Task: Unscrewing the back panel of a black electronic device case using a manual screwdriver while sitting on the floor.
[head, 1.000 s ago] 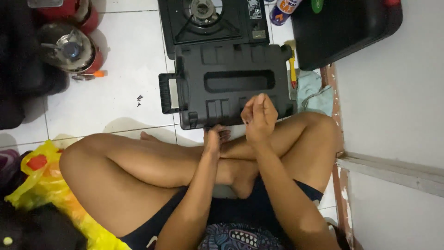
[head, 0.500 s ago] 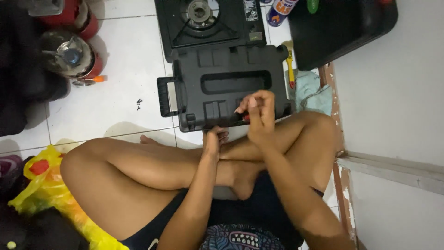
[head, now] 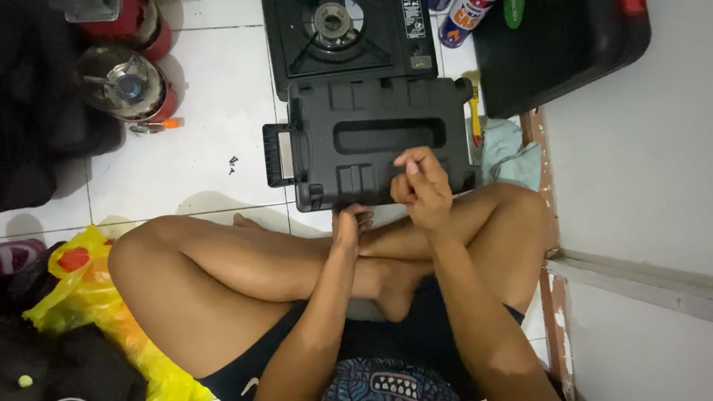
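Black plastic case (head: 371,141), black stove (head: 342,33). White floor tiles (head: 200,96). Yellow bag (head: 82,297). Red pots (head: 130,85). Pale teal cloth (head: 512,152). Patterned dark shorts (head: 386,379).

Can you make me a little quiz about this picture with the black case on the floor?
1. True or false: the black case lies shut on the tiled floor.
2. Which hand is raised over the case: A the left hand, B the right hand?
3. What stands just beyond the case?

Key: 1 true. 2 B. 3 A black portable gas stove.
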